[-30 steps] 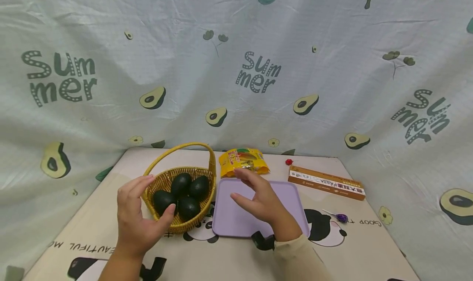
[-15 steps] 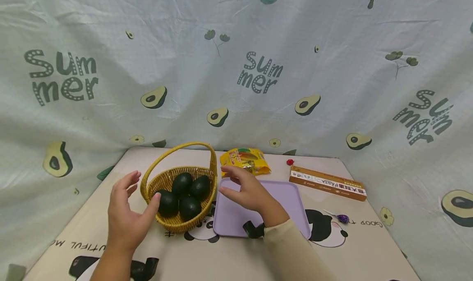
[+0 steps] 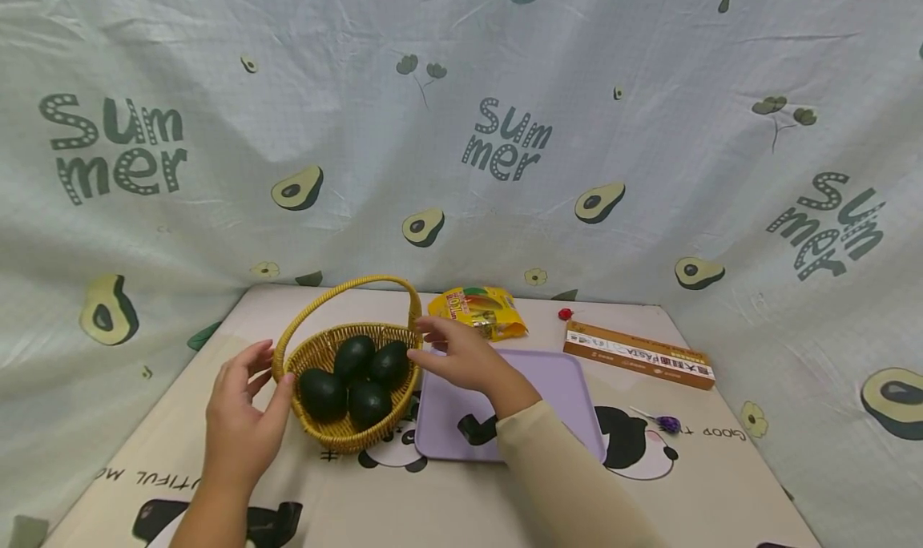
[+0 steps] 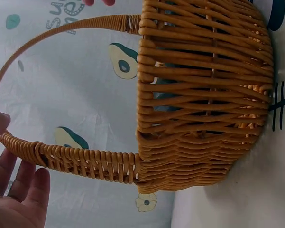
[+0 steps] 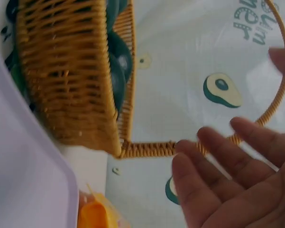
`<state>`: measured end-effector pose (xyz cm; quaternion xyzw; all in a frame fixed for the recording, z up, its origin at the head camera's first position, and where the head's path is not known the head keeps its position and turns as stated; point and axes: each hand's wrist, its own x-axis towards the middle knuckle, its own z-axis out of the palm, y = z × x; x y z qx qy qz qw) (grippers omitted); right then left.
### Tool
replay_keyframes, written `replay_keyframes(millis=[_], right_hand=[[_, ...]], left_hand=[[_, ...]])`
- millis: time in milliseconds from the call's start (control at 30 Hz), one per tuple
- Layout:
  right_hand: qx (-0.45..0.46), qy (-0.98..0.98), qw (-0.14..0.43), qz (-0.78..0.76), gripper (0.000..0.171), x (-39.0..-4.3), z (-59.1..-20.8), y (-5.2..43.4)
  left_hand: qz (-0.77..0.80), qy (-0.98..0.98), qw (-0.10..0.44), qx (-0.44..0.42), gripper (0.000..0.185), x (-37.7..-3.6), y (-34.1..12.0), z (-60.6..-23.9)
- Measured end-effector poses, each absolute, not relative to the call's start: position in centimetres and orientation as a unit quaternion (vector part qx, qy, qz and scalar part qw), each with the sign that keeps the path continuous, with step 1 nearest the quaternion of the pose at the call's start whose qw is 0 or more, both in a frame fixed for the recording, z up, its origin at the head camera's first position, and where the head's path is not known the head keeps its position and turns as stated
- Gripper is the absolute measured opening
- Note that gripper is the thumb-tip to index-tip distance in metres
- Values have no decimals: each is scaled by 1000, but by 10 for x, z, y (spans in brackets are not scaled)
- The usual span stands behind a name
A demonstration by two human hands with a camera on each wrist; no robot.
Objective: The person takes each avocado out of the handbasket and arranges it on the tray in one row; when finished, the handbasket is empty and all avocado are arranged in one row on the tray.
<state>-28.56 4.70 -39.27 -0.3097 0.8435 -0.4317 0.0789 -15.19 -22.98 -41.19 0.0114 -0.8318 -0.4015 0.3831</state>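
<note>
A yellow wicker basket (image 3: 339, 437) with a tall arched handle (image 3: 344, 285) stands on the left side of the table, holding several dark green avocados (image 3: 322, 394). My left hand (image 3: 241, 428) is at the basket's left side, thumb and fingers apart, fingertips right by the foot of the handle. In the left wrist view the left fingers (image 4: 38, 190) overlap the handle, loosely bent. On the opposite side my right hand (image 3: 469, 364) reaches over a purple tray (image 3: 443, 420), fingertips close to the handle's right foot. The right wrist view shows its fingers (image 5: 237, 171) spread, fairly straight, beside the handle.
Behind the tray lies a yellow snack bag (image 3: 479, 312). Further right are a brown pasta box (image 3: 638, 356), a small red item (image 3: 565, 314) and a purple-headed lollipop (image 3: 667, 425). A printed curtain (image 3: 505, 235) hangs behind the table.
My right hand has moved left, from over the tray to the basket's right side. The left hand drew back left from over the basket to beside its handle. The basket stays put.
</note>
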Motion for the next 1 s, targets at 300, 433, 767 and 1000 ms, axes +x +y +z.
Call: replay_keyframes(millis=[300,433,767,1000], right_hand=[[-271,858,96,-425,60,-296,-393,24],[-269,862,108,-417,58,-300,-393,17],[-242,884,139,-375,65,-309,-393,0],[-228,886,167,-369,67,-312,-391,-10]], left_hand=[[-400,-844,354,41,49,-153,-233,-419],[-407,-847,340,41,49,-154,-234,-421],[-401,-855,327,33,50,-154,-239,-425],[-400,-856,325,35,50,-155,-238,-427]])
